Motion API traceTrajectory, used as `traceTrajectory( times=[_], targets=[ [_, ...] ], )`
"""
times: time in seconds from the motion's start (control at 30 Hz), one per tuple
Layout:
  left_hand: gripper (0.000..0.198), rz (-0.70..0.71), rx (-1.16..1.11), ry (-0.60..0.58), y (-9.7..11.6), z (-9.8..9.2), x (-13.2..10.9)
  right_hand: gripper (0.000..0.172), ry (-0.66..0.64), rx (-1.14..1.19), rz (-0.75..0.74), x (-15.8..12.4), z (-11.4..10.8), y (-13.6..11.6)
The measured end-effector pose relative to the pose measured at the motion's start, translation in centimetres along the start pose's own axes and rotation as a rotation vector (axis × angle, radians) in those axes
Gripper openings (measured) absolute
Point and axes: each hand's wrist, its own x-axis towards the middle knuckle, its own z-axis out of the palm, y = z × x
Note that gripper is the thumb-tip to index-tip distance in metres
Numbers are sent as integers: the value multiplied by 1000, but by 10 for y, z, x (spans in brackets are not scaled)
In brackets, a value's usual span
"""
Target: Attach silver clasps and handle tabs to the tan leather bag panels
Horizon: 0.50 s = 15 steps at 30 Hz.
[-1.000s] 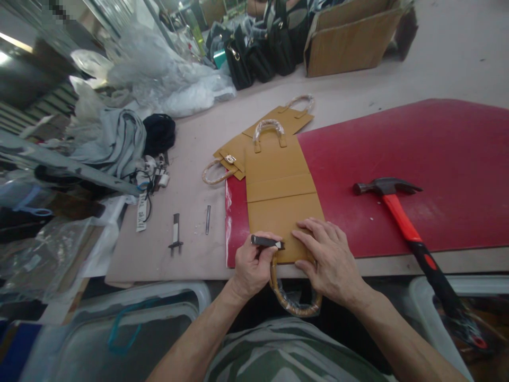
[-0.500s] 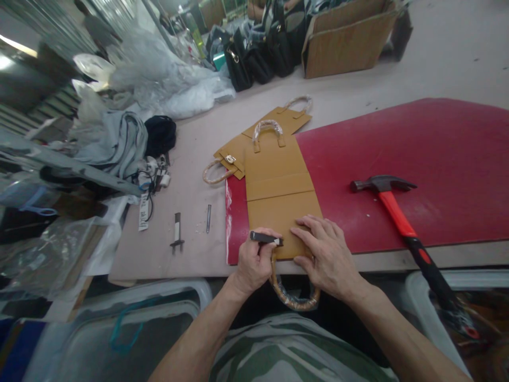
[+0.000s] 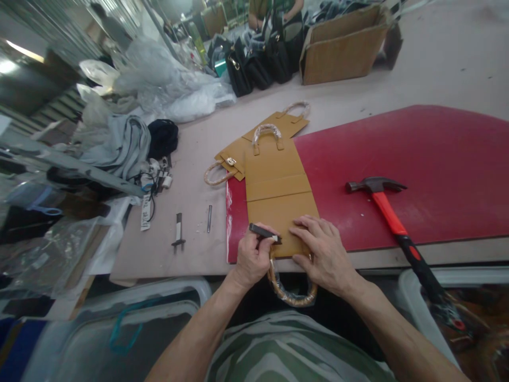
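Observation:
My left hand (image 3: 250,261) is closed around a dark metal punch (image 3: 259,230), its working end over the near edge of a tan leather bag panel (image 3: 280,213). Whether the tip touches the leather I cannot tell. Spread flat, the fingers of my right hand (image 3: 326,255) press on the same panel to the right of the punch. A plastic-wrapped handle (image 3: 296,302) hangs from the panel's near end, past the table edge, between my wrists. Another wrapped handle (image 3: 267,129) is on its far end. Beneath the panel is a red board (image 3: 401,138).
A claw hammer (image 3: 387,212) lies on the right, its grip jutting past the table edge. Left of the board are a two-pronged tool (image 3: 178,232) and a thin metal rod (image 3: 209,218). Another tan bag piece (image 3: 242,146) lies behind. Black bags (image 3: 258,69) and a cardboard box (image 3: 344,55) stand farther back.
The far end of the punch has risen slightly in my left hand, so it tilts more. My right hand stays on the panel. The whole view has shifted a little.

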Motion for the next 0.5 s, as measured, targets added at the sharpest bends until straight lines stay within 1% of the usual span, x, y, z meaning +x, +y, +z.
traceTrajectory(
  times=[0.1, 0.13, 0.17, 0.2, 0.23, 0.27, 0.3, 0.33, 0.37, 0.4, 0.43, 0.47, 0.5],
  targets=[
    [9, 14, 21, -3, 3, -1, -3, 42, 37, 46, 13, -12, 1, -7],
    [9, 11, 13, -1, 4, -1, -6, 40, 70, 70, 19, -19, 2, -11],
    [9, 10, 1, 3, 5, -1, -8, 37, 123, 107, 34, -26, 4, -15],
    [10, 9, -12, 9, 6, -1, -11, 35, 203, 157, 65, -34, 7, -19],
    [10, 10, -27, 15, 6, -1, -14, 32, 313, 215, 120, -43, 11, -24],
    [10, 12, -40, 20, 6, -1, -16, 30, 443, 287, 209, -50, 15, -28],
    [10, 8, -54, 24, 6, 0, -18, 28, 576, 380, 337, -57, 20, -32],
    [10, -2, -69, 23, 5, 0, -19, 27, 698, 519, 502, -63, 25, -35],
    [10, -18, -88, 19, 4, 0, -20, 25, 785, 692, 678, -68, 30, -37],
    [9, -36, -110, 16, 4, 0, -20, 24, 818, 886, 838, -71, 34, -38],
    [9, -53, -129, 16, 3, 0, -20, 24, 791, 1087, 960, -73, 38, -38],
    [9, -73, -148, 18, 3, 0, -19, 25, 719, 1266, 1030, -73, 40, -37],
    [8, -98, -171, 23, 4, 0, -18, 25, 631, 1403, 1044, -73, 41, -36]
  ],
)
